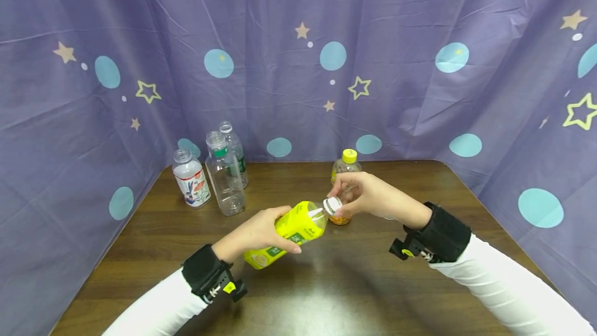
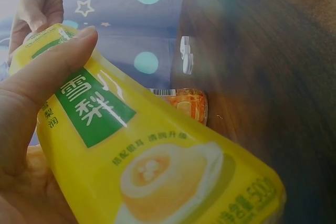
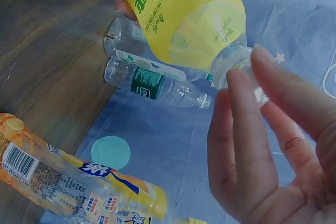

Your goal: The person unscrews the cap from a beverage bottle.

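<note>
Your left hand (image 1: 261, 232) grips the tilted yellow-labelled plastic bottle (image 1: 291, 232) above the brown wooden desk (image 1: 326, 284) while your right hand (image 1: 361, 196) pinches its white screw cap (image 1: 333, 205), not yet off.

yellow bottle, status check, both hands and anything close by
Left hand grips yellow bottle, tilted above table. Right hand pinches its white cap. Orange-label bottle stands just behind the right hand.
</note>
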Motion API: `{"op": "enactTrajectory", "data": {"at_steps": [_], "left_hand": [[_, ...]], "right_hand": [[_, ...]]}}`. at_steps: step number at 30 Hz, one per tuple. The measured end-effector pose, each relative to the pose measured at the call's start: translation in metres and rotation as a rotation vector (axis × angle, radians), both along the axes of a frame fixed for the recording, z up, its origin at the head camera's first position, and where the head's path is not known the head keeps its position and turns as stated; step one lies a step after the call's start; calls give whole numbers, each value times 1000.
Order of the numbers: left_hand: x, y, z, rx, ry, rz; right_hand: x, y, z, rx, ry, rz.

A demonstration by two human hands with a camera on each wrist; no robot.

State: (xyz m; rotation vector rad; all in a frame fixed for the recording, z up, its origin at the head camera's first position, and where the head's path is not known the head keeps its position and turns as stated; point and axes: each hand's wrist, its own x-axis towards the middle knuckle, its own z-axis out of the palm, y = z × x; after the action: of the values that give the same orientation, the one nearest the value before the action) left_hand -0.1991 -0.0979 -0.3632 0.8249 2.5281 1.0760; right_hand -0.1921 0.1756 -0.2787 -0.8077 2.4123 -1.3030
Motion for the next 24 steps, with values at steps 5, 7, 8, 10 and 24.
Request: {"op": "enactTrajectory", "data": {"at_steps": [5,7,8,10,24], "left_hand": [[-1,-1,-2,6,5,-5],[-1,0,-1,9,9,-8],[-1,0,-1,11,9,-8],[-1,1,0,11,12,-9],[-1,1,-1,-19,1,-3]], "right_hand": [[1,-1,1,7,15,-9],[1,-2,1,11,16,-19],[1,-2,1,18,17,-31],[0,-2,1,34,-1,-65],[-3,3,-5,53,-116,-46]]}}
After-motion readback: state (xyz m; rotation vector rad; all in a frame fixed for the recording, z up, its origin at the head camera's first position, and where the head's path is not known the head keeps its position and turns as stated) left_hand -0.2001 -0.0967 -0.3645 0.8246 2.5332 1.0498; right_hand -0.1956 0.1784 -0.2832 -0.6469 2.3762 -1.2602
